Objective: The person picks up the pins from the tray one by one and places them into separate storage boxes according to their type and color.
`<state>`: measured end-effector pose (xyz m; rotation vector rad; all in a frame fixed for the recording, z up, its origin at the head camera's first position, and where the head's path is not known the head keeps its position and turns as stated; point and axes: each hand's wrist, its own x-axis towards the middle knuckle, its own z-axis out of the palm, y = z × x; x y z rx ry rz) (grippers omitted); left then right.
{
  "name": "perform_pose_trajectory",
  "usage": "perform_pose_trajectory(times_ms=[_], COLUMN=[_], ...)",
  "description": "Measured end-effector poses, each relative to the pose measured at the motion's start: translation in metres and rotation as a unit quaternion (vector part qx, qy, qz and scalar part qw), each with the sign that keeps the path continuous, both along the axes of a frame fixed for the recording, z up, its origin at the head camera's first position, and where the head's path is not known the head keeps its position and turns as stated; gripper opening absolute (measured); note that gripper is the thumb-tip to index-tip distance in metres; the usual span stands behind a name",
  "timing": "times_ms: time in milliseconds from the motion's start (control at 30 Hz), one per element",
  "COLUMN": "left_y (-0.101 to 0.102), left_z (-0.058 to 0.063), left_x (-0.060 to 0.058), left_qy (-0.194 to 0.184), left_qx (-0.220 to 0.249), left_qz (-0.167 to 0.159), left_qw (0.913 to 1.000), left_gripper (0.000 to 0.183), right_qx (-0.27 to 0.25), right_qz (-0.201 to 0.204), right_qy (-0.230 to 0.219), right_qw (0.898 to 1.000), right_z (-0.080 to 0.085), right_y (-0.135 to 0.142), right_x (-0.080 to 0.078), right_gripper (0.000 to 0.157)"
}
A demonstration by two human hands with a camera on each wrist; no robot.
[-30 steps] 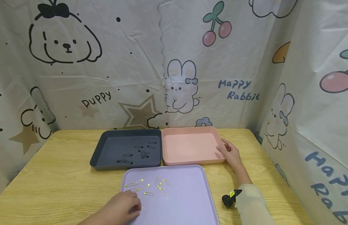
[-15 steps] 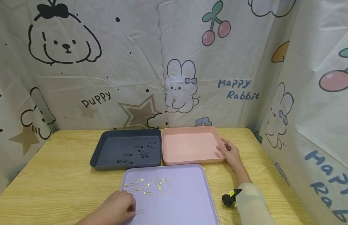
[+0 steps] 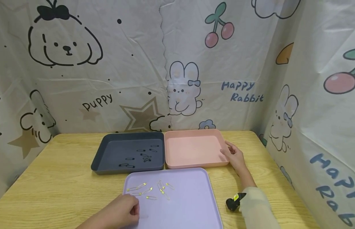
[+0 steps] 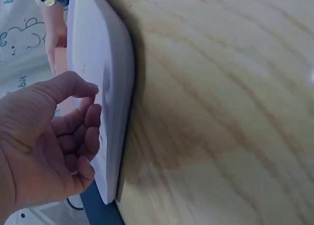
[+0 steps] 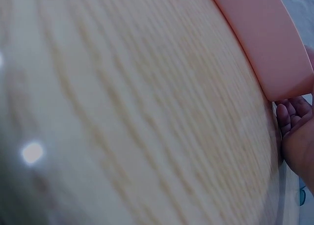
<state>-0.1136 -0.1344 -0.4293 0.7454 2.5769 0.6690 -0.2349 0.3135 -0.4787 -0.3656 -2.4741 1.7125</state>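
Note:
My left hand [image 3: 124, 211] is over the left side of the lavender tray [image 3: 191, 203], thumb and forefinger brought together in a pinch. The safety pin seen at these fingertips earlier no longer shows on the tray; the fingers hide it. In the left wrist view the left hand [image 4: 59, 131] has its other fingers curled beside the tray's rim. Several gold safety pins [image 3: 151, 197] lie on the tray's far left half. My right hand [image 3: 236, 159] grips the right wall of the pink tray [image 3: 194, 148], thumb over the rim and fingers outside.
Behind the lavender tray, left of the pink one, stands a dark grey tray [image 3: 114, 149] holding several black safety pins [image 3: 130, 158]. A black device with a yellow mark [image 3: 234, 202] is at the right wrist. Printed cloth [image 3: 137, 73] surrounds the wooden table [image 3: 51, 178].
My left hand shifted slightly left and its fingers drew together; the safety pin at its fingertips has gone from sight on the tray. The right hand stays on the pink tray.

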Motion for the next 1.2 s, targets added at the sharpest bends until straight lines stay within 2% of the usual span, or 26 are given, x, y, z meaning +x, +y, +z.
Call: perform_pose_trajectory(times_ms=[233, 600, 700, 900, 1200], left_y=[0.005, 0.019, 0.023, 0.031, 0.049], left_z=[0.008, 0.029, 0.034, 0.039, 0.053], left_x=[-0.018, -0.055, -0.065, -0.087, -0.117], left_qy=[0.065, 0.094, 0.092, 0.096, 0.121], left_qx=[0.039, 0.060, 0.062, 0.069, 0.081], left_qz=[0.000, 0.028, 0.040, 0.054, 0.044], left_qw=[0.9971, 0.9933, 0.9930, 0.9915, 0.9884], left_gripper=[0.014, 0.008, 0.007, 0.008, 0.007], right_qx=[0.002, 0.001, 0.003, 0.007, 0.015], right_qz=[-0.006, -0.009, -0.011, -0.012, -0.011], right_qy=[-0.001, 0.004, 0.001, -0.002, 0.000], right_qw=[1.000, 1.000, 1.000, 1.000, 1.000], right_z=[0.002, 0.001, 0.000, -0.002, 0.001], right_y=[-0.001, -0.002, -0.001, -0.003, -0.003], right_x=[0.000, 0.000, 0.000, 0.000, 0.000], right_gripper=[0.062, 0.061, 0.061, 0.061, 0.060])
